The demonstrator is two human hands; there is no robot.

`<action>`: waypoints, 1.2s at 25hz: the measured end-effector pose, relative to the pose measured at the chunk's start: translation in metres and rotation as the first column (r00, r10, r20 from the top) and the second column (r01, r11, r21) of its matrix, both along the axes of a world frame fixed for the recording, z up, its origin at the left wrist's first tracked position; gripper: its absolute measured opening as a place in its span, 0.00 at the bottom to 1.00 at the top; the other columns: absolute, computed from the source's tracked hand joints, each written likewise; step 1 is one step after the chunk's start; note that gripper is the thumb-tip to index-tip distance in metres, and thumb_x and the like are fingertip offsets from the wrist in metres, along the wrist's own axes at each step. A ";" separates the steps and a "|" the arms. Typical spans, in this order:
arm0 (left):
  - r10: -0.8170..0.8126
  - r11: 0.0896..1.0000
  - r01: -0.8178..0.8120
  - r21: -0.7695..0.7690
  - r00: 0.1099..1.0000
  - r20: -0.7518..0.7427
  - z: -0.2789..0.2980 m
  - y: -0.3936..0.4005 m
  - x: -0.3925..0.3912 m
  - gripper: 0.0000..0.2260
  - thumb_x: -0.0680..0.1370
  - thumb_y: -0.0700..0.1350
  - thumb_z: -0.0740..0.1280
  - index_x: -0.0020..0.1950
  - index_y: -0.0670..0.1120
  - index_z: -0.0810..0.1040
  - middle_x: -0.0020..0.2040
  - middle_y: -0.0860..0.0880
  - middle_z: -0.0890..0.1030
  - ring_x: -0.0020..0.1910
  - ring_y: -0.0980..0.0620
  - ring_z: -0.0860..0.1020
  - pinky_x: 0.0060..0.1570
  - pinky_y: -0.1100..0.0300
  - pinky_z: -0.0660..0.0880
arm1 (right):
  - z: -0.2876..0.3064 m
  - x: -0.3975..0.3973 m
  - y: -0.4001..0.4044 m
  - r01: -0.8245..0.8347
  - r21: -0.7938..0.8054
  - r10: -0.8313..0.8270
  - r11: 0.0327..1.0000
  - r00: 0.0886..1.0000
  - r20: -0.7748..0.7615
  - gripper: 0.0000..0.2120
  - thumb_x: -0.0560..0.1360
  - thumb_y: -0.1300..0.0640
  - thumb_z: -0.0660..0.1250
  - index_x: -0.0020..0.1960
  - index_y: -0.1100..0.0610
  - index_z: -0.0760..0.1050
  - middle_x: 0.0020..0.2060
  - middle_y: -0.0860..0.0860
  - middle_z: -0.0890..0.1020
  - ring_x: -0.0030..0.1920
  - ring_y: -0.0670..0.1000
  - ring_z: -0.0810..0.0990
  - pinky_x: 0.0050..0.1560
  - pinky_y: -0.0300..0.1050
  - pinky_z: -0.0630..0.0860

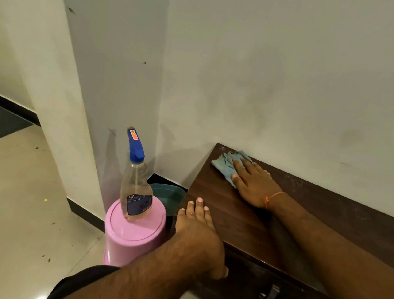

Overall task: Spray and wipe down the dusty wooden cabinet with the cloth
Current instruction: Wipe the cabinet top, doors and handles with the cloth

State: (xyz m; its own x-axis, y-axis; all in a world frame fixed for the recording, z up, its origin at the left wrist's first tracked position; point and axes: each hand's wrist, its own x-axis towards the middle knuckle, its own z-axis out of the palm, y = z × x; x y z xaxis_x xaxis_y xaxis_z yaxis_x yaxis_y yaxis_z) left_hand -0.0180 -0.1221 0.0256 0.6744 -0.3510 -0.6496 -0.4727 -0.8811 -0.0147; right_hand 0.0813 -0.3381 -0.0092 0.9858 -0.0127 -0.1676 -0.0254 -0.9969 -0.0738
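A low dark wooden cabinet (231, 202) stands against the wall, its top dusty along the back edge. My right hand (253, 183) lies flat on a light blue cloth (226, 163), pressing it onto the cabinet's far left corner. My left hand (197, 228) rests flat on the cabinet's near left edge, fingers spread and thumb hanging over the front, holding nothing. A clear spray bottle (136, 186) with a blue trigger head stands upright on an upturned pink bucket (132, 235), left of the cabinet.
A teal basin (171, 194) sits on the floor in the corner between the bucket and the cabinet. Metal handles (270, 294) hang on the cabinet front. A wall pillar (80, 87) stands on the left, with tiled floor (13, 202) in front of it.
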 end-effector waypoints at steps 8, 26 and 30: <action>0.000 0.998 0.000 0.069 1.000 -0.005 -0.002 -0.008 0.004 0.61 0.77 0.66 0.72 0.82 0.36 0.29 0.81 0.32 0.27 0.83 0.32 0.34 0.83 0.38 0.41 | 0.004 0.047 0.024 -0.123 0.018 0.122 0.992 0.992 0.038 0.30 0.87 0.38 0.46 0.86 0.44 0.46 0.87 0.52 0.49 0.86 0.58 0.49 0.83 0.66 0.47; 0.032 0.999 -0.032 -0.010 0.998 0.048 -0.008 -0.004 0.009 0.61 0.75 0.69 0.72 0.85 0.42 0.33 0.85 0.39 0.32 0.86 0.37 0.37 0.83 0.39 0.44 | 0.000 -0.147 -0.001 -0.272 0.041 0.269 0.961 0.961 0.070 0.29 0.87 0.35 0.44 0.86 0.39 0.44 0.86 0.45 0.51 0.86 0.52 0.50 0.84 0.61 0.49; 0.052 0.998 -0.050 -0.030 0.996 0.066 -0.015 -0.003 0.005 0.61 0.75 0.67 0.73 0.85 0.41 0.32 0.85 0.39 0.31 0.85 0.37 0.36 0.83 0.40 0.44 | 0.004 -0.202 -0.048 -0.163 -0.018 0.163 0.987 0.987 0.008 0.30 0.85 0.34 0.42 0.85 0.36 0.40 0.86 0.41 0.48 0.86 0.49 0.47 0.85 0.58 0.49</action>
